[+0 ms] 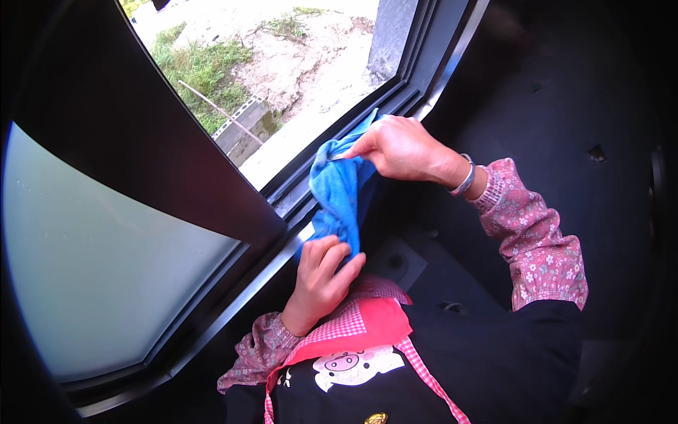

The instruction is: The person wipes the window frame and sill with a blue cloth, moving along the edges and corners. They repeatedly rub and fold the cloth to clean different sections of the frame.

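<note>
A blue cloth [339, 183] hangs bunched over the lower track [286, 202] of a dark-framed window. My right hand [405, 148] pinches its upper part against the track. A small greyish sliver shows at my right thumb tip; I cannot tell what it is. Lower down, my left hand [320, 278] grips the cloth's other end, fingers curled, close to my apron [384, 323]. The cloth sags in folds between both hands and hides part of the track and the metal sill edge [254, 281].
A frosted glass pane [116, 265] in a wide dark frame [175, 132] fills the left side. Beyond the window opening lie a dirt slope [296, 63] with plants, a block wall [243, 130] and a concrete pillar [392, 40]. The dark wall or floor at right is dim.
</note>
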Tool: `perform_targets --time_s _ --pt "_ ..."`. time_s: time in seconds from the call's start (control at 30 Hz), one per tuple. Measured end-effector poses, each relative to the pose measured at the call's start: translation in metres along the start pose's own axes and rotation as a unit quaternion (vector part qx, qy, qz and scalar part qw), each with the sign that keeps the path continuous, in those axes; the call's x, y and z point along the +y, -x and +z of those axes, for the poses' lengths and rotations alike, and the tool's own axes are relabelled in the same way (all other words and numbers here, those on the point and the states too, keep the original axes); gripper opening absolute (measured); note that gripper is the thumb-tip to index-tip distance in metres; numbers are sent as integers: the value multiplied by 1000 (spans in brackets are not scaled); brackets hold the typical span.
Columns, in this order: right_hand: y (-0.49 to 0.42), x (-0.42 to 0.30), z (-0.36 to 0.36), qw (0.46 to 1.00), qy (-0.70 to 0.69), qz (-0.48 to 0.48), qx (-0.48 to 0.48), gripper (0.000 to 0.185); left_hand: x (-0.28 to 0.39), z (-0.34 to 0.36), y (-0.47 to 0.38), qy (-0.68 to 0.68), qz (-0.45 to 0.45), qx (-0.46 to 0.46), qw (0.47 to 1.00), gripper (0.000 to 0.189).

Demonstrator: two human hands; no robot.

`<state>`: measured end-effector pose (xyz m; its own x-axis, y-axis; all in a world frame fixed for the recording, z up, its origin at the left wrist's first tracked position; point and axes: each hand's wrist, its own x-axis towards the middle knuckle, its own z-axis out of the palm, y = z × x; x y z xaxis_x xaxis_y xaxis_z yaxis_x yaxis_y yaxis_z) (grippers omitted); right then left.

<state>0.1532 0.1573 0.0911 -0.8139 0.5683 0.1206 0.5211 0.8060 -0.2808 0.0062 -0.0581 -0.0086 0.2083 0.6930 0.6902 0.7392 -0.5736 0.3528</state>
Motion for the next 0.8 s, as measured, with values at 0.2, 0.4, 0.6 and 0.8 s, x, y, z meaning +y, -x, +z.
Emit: perform_targets --time_s 0.2,0.4,0.6,0.8 --pt "-6 -28 32 990 -132 -43 -27 30 11 -53 38 -64 -49 67 994 29" --pt "-12 21 -1 992 -108 11 -62 32 9 -93 24 -196 -39 81 976 25" --pt "-25 18 5 976 -171 -70 -119 27 -27 -66 14 -110 37 65 991 29" --pt "-56 -35 41 965 -154 -171 -127 22 -14 -91 43 -181 -28 54 982 18"
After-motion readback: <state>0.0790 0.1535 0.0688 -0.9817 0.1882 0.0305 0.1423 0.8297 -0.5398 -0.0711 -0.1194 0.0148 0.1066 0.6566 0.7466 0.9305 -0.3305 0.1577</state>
